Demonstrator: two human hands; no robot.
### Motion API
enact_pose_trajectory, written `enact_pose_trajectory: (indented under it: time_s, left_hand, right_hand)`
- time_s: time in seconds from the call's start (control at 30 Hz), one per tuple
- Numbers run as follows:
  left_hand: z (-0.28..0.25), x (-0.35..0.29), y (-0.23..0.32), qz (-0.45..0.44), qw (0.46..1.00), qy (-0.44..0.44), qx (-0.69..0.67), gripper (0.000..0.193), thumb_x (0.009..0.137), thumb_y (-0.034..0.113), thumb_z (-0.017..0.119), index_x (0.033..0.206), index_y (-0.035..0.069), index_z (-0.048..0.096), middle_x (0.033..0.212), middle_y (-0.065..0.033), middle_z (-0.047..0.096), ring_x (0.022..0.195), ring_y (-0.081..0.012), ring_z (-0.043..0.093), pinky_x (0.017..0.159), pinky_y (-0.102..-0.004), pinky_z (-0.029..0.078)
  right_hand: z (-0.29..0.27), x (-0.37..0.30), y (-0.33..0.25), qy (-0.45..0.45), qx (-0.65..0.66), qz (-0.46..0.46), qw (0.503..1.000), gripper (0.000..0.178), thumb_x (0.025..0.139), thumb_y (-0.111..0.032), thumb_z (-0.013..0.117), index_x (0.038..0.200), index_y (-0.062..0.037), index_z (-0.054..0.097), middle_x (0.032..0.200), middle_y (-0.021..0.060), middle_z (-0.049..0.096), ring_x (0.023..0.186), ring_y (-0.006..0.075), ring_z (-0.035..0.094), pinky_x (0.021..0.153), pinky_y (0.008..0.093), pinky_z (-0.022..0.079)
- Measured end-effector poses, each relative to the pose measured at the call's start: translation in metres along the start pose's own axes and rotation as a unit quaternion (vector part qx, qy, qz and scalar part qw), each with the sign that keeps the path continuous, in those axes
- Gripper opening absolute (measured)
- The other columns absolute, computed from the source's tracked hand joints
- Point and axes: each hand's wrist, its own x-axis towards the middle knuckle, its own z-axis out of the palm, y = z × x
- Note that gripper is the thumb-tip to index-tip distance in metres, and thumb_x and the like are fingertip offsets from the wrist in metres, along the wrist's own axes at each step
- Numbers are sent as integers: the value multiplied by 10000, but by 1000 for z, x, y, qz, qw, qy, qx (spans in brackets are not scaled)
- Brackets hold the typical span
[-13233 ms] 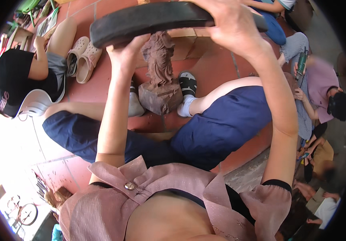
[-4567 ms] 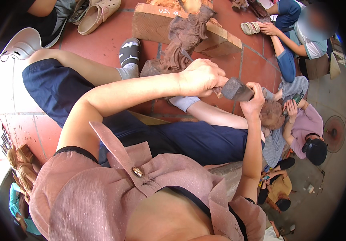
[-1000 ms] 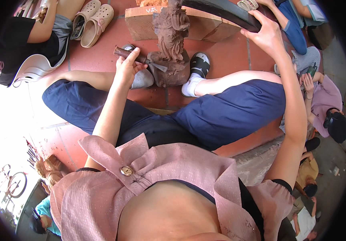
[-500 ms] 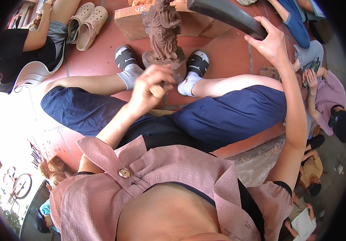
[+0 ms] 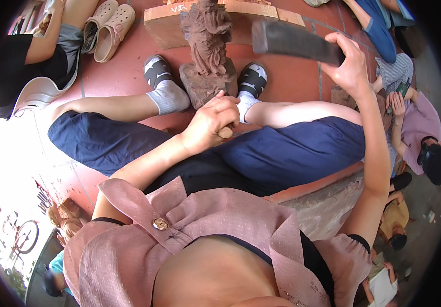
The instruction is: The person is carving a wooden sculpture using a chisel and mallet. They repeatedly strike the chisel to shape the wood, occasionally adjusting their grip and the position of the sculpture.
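A brown carved wooden statue point(image 5: 208, 38) stands upright on its block base point(image 5: 200, 84) between my feet. Low in front of that base, my left hand point(image 5: 212, 120) is closed round a chisel; only the round wooden butt of its handle point(image 5: 225, 132) shows, and the blade is hidden. My right hand point(image 5: 351, 64), raised to the right of the statue, grips one end of a dark, flat, bar-shaped mallet point(image 5: 297, 42). The mallet's free end points left toward the statue, apart from the chisel, and is slightly blurred.
A thick timber block point(image 5: 164, 30) lies behind the statue on the red tiled floor point(image 5: 292, 77). Beige clogs point(image 5: 113, 36) sit at the far left beside a seated person in a cap point(image 5: 31, 87). Several other people sit along the right, one in a pink top point(image 5: 422, 123).
My left hand has moved right and a little nearer to me with the chisel. The mallet has swung lower, its free end dropping toward me. More of the statue's base shows.
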Motion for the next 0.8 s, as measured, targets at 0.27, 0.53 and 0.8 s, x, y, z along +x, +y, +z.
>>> enact_pose_trajectory:
  time_s: [0.27,0.53,0.8]
  left_hand:
    - [14,2,-17,-41,999,-16,17,176,662,69,667,792,76,550,903,-90,563,1045,-324,590,1012,-524,418]
    - [24,31,-6,-89,995,18,41,161,685,49,658,796,69,543,831,-90,559,844,-325,604,883,-473,494]
    - [28,33,-6,-84,994,18,65,261,643,57,716,843,81,550,858,-83,558,898,-317,607,911,-512,481]
  right_hand:
    - [11,-7,-18,-54,-5,-89,995,265,601,-29,699,803,-79,536,745,58,535,783,267,567,822,354,402]
    - [17,-14,-25,-93,82,-134,983,211,613,-31,666,767,-65,527,761,70,540,763,278,547,821,355,399]
    - [28,-26,-7,-136,19,-124,983,300,558,68,627,823,-52,553,767,81,520,798,281,534,786,373,399]
